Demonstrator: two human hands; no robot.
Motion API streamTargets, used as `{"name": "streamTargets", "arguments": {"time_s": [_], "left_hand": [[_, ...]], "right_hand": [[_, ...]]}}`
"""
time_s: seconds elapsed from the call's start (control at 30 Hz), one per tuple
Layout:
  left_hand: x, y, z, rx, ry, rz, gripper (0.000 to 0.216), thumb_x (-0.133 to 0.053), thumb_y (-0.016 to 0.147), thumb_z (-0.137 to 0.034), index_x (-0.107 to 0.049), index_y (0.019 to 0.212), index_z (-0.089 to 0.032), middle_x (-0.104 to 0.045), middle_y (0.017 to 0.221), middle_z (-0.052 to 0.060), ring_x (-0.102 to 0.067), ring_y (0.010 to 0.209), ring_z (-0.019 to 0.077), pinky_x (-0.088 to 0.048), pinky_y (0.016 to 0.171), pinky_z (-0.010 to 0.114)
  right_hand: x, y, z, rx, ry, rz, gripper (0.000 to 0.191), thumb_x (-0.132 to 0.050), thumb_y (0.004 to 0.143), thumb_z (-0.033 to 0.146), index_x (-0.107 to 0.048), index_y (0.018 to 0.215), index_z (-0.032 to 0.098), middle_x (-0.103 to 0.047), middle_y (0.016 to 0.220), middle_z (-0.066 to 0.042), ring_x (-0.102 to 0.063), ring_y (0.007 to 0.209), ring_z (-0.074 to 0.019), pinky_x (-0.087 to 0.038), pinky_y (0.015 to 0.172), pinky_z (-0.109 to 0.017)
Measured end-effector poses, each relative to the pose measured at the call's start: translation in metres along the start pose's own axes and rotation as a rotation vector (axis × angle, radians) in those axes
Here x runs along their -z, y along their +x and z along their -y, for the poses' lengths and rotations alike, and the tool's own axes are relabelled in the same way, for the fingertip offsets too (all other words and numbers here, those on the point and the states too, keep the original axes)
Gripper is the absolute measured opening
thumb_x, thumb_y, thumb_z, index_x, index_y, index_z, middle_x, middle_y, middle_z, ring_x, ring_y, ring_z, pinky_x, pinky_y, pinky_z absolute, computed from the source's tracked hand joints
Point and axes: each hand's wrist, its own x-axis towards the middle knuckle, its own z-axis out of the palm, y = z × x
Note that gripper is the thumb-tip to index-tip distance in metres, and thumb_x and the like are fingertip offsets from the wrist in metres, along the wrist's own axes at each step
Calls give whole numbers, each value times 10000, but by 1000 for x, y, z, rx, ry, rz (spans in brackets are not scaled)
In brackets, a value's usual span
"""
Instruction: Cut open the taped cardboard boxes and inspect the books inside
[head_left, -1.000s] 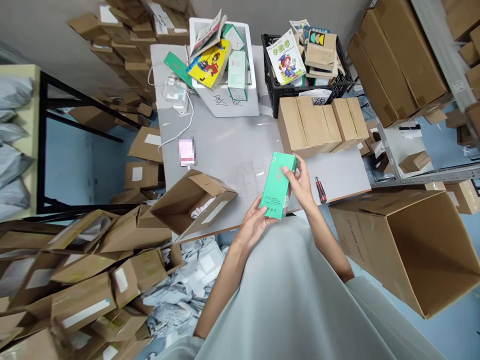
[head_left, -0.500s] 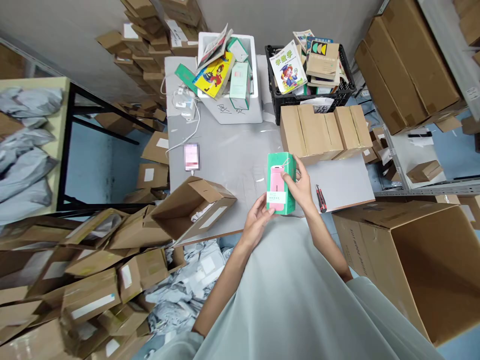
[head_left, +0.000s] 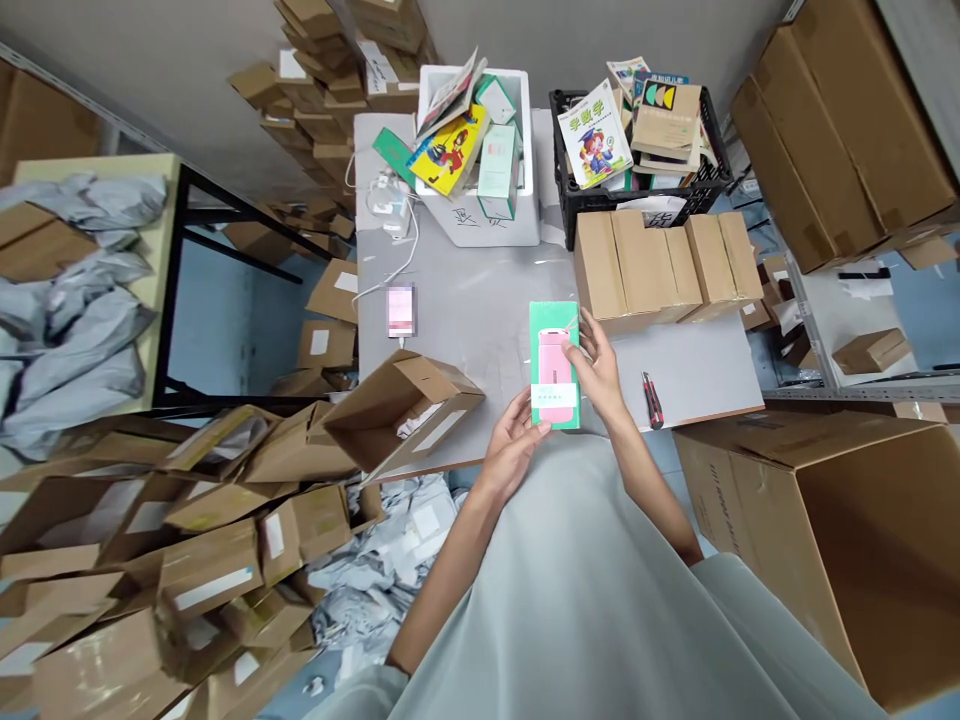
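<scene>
Both hands hold a green product box [head_left: 555,365] with a pink bottle-like item pictured on its front and a white label band across it. My left hand [head_left: 514,445] grips its lower left corner, thumb along the bottom edge. My right hand [head_left: 598,370] clasps the right side, with the thumb on the front face. To the left, an opened cardboard box [head_left: 420,410] with crumpled white paper inside lies at the table's front edge. A red and black utility knife [head_left: 651,400] lies on the table to the right of my right hand.
At the back of the grey table [head_left: 465,290] stand a white foam box [head_left: 495,232] of books and cartons and a black crate [head_left: 570,220] of books. Closed brown cartons [head_left: 637,265] sit before the crate. A phone [head_left: 401,312] charges at left. A large open carton [head_left: 739,470] stands at right.
The green box has turned so its front faces me squarely and its side face no longer shows. Both hands keep their hold. The whole view has shifted slightly, so the surroundings appear further right.
</scene>
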Motion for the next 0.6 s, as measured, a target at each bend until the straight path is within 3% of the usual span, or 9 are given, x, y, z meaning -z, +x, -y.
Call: {"name": "streamTargets", "arguments": {"time_s": [0.13, 0.2, 0.27, 0.37, 0.5, 0.6], "left_hand": [[2, 0, 6, -96, 142, -22, 878, -1015, 766, -445, -649, 1550, -292, -569, 1704, 146, -547, 1571, 380, -544, 1227, 495], [0, -2, 7, -142, 260, -48, 933, -1017, 765, -455, -611, 1590, -295, -546, 1719, 150, -527, 1585, 380, -558, 1206, 472], [-2, -5, 5, -164, 328, -55, 987, -1021, 759, -455, -573, 1624, -297, -551, 1709, 158, -547, 1563, 384, -601, 1141, 456], [-1, -7, 0, -165, 266, -24, 955, -1014, 762, -468, -599, 1599, -273, -615, 1649, 166, -568, 1546, 388, -605, 1134, 469], [6, -11, -9, 28, 48, 96, 730, -980, 802, -489, -729, 1430, -215, -732, 1515, 174, -667, 1448, 409, -572, 1185, 549], [9, -14, -13, 117, -16, 150, 698, -1000, 784, -466, -762, 1383, -197, -771, 1453, 182, -720, 1373, 416, -578, 1172, 587]], "right_hand": [[-5, -9, 11, 18, -154, -45, 1135, -847, 870, 755, -306, 1791, 373, -361, 1846, -126, -453, 1652, -365, -469, 1315, -603], [-7, -12, 18, 50, -266, -79, 1178, -882, 841, 737, -295, 1795, 373, -337, 1855, -126, -394, 1681, -378, -407, 1349, -629], [-8, -13, 22, 87, -319, -119, 1100, -876, 858, 708, -364, 1769, 365, -391, 1828, -118, -388, 1678, -378, -365, 1369, -636], [-4, -11, 22, 109, -249, -134, 925, -832, 907, 683, -486, 1692, 337, -521, 1744, -115, -511, 1588, -360, -421, 1338, -594], [0, -7, 17, 56, -93, -81, 898, -809, 903, 738, -527, 1639, 306, -654, 1608, -123, -640, 1453, -342, -544, 1228, -521], [-1, -7, 16, 25, -53, -47, 936, -793, 902, 777, -507, 1666, 318, -650, 1621, -123, -653, 1445, -336, -567, 1207, -515]]}}
